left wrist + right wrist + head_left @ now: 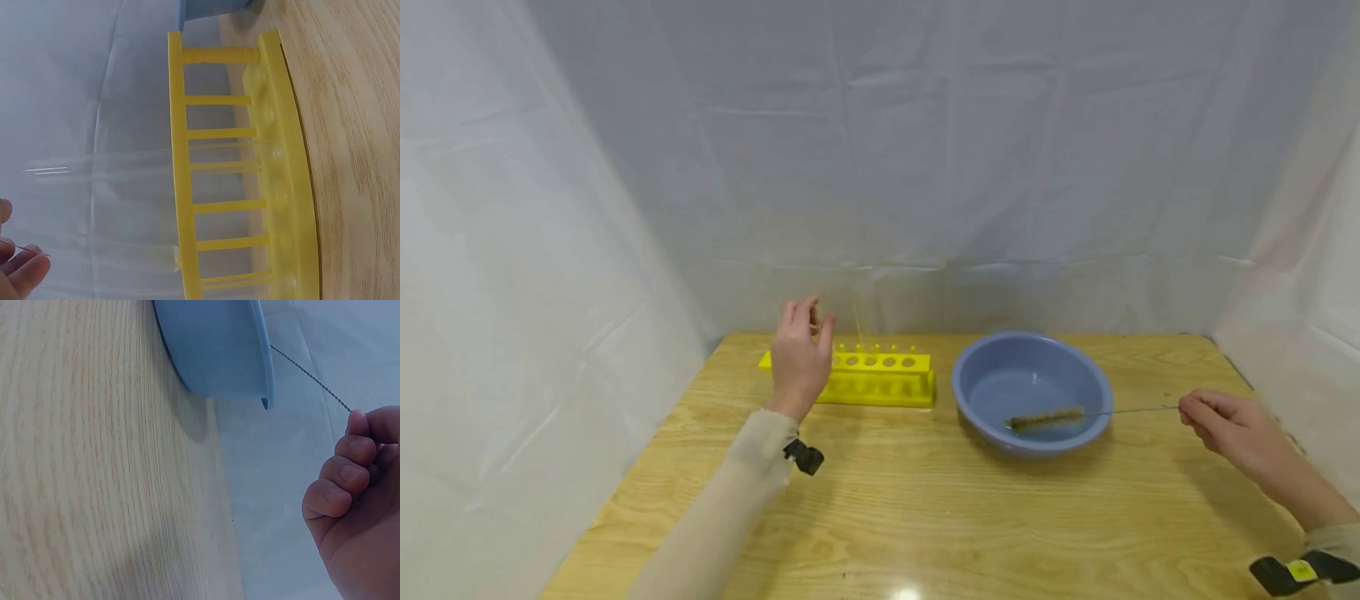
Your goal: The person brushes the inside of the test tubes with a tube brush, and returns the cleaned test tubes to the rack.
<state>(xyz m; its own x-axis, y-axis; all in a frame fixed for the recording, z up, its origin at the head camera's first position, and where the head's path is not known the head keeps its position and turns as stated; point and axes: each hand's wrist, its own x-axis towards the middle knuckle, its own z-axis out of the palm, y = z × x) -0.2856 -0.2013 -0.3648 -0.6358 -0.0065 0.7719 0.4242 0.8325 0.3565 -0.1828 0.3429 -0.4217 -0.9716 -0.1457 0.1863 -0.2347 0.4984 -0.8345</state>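
My left hand (pixel 801 358) is above the left end of a yellow test tube rack (pixel 883 362). Its fingers curl at the upper part of a clear glass test tube (pixel 119 253), faint in the left wrist view, whose lower end is close to the rack's top bar. Another clear test tube (pixel 94 165) stands upright in the rack. At the right, my right hand (pixel 1232 433) pinches the thin twisted wire handle (pixel 312 378) of a test tube brush. The bristle head (pixel 1045 419) hangs over the near inside of a blue basin (pixel 966 392).
The rack and basin stand side by side near the back of a wooden table (pixel 887 508). White sheeting (pixel 887 167) hangs behind the table and at both sides. Black wrist cameras (pixel 805 457) are strapped over the sleeves.
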